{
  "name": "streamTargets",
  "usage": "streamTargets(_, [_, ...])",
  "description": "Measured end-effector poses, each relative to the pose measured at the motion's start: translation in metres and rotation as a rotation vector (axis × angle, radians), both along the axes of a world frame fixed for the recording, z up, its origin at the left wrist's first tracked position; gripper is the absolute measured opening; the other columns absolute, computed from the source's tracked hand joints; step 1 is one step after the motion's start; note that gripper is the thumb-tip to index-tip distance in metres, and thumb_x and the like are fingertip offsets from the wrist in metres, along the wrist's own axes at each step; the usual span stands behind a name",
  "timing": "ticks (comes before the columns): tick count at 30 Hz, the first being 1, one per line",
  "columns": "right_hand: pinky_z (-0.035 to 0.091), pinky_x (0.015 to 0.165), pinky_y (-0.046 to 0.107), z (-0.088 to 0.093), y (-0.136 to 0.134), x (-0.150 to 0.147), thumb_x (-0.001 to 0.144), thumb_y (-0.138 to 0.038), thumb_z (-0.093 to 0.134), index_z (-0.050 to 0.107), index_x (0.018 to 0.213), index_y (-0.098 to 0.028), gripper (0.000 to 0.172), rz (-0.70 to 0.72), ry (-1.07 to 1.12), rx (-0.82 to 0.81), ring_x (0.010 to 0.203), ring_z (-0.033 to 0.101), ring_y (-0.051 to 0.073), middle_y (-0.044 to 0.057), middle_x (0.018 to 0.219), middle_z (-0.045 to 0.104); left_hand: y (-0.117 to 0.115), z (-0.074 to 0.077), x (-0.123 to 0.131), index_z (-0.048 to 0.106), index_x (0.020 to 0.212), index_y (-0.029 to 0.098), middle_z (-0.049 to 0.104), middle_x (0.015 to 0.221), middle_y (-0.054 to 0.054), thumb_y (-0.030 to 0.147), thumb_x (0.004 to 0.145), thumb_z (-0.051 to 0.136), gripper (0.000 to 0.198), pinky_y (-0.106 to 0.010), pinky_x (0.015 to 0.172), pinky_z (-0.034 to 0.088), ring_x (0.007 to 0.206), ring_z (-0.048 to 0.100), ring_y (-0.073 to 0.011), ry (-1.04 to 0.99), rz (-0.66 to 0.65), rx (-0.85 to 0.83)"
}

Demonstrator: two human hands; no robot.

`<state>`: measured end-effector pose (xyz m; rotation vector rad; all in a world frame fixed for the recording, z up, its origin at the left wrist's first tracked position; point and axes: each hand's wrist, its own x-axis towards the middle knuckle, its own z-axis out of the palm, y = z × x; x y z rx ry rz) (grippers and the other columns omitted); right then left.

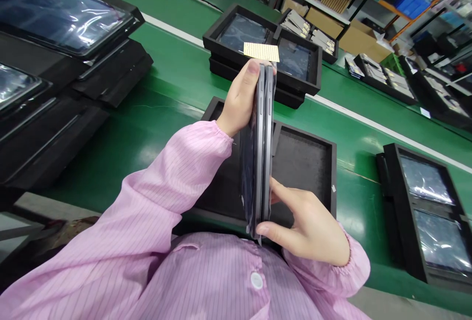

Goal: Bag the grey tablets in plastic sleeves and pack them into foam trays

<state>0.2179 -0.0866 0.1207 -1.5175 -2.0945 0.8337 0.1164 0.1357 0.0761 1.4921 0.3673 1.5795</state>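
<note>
Two tablets [259, 153] stand on edge, pressed together face to face, with their grey side edges turned up toward me. Clear film shows along their sides. My left hand [241, 94] grips the far end of the pair, its thumb over the top. Around the near end, my right hand [306, 217] holds them with thumb and fingers on either side. Below the tablets lies a black tray [302, 162] with two compartments; the right one shows a bare floor, while the left is partly covered by my arm and the tablets.
Black trays holding film-covered tablets stand beyond my hands [317, 74], at the right [405, 212] and stacked at the left [125, 69]. A yellow dotted sheet [261, 51] lies on the far tray. Farther trays hold white pieces [295, 24]. A white line crosses the green table [162, 94].
</note>
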Motion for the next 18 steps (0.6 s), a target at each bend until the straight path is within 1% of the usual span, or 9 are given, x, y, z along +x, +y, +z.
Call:
streamTargets(2, [0.063, 0.079, 0.032, 0.0026, 0.0008, -0.0006, 0.104, -0.058, 0.046, 0.052, 0.147, -0.004, 0.069, 0.002, 0.0, 0.034, 0.086, 0.079, 0.023, 0.013, 0.098, 0.081, -0.0036, 0.0029, -0.0009, 0.068, 0.087, 0.022, 0.06, 0.076, -0.002, 0.074, 0.094, 0.035, 0.063, -0.034, 0.074, 0.054, 0.072, 0.062, -0.0168, -0.002, -0.015, 0.015])
streamTargets(5, [0.062, 0.076, 0.031, 0.0062, 0.0018, -0.0017, 0.109, -0.048, 0.04, 0.056, 0.142, -0.005, 0.057, 0.013, -0.007, 0.054, 0.082, 0.078, 0.022, 0.011, 0.095, 0.081, -0.0058, 0.0054, -0.0013, 0.068, 0.086, 0.021, 0.059, 0.076, -0.002, 0.076, 0.093, 0.037, 0.063, -0.033, 0.072, 0.052, 0.069, 0.058, -0.0153, -0.03, -0.043, 0.036])
streamTargets(9, [0.059, 0.068, 0.032, 0.009, 0.0028, -0.0026, 0.11, -0.033, 0.034, 0.057, 0.14, -0.004, 0.047, 0.016, -0.044, 0.02, 0.072, 0.075, 0.021, 0.01, 0.089, 0.079, -0.0046, 0.0054, -0.001, 0.068, 0.086, 0.019, 0.059, 0.077, -0.002, 0.076, 0.091, 0.04, 0.063, -0.033, 0.071, 0.05, 0.069, 0.057, -0.015, -0.056, -0.047, 0.018])
streamTargets(12, [0.057, 0.064, 0.033, 0.0081, 0.0032, -0.0027, 0.109, -0.026, 0.032, 0.057, 0.139, -0.003, 0.046, -0.01, -0.076, 0.009, 0.069, 0.073, 0.022, 0.01, 0.086, 0.078, -0.0022, 0.0031, -0.0007, 0.068, 0.086, 0.02, 0.059, 0.077, -0.002, 0.074, 0.092, 0.04, 0.062, -0.033, 0.072, 0.05, 0.071, 0.058, -0.0155, -0.046, -0.051, 0.008])
streamTargets(15, [0.057, 0.064, 0.034, 0.0054, 0.0033, -0.0033, 0.107, -0.023, 0.032, 0.057, 0.139, -0.003, 0.045, -0.034, -0.082, 0.032, 0.07, 0.073, 0.022, 0.009, 0.085, 0.077, 0.0002, 0.0007, -0.0006, 0.067, 0.085, 0.022, 0.06, 0.077, -0.002, 0.072, 0.095, 0.037, 0.059, -0.033, 0.076, 0.051, 0.073, 0.059, -0.0154, -0.029, -0.041, 0.002])
streamTargets(18, [0.057, 0.062, 0.033, 0.0035, 0.0036, -0.0046, 0.106, -0.022, 0.032, 0.058, 0.138, -0.003, 0.045, -0.047, -0.089, 0.06, 0.067, 0.072, 0.021, 0.01, 0.086, 0.078, 0.0006, -0.0002, -0.0008, 0.067, 0.086, 0.021, 0.061, 0.078, -0.002, 0.073, 0.094, 0.037, 0.06, -0.034, 0.078, 0.052, 0.074, 0.06, -0.016, -0.023, -0.03, 0.008])
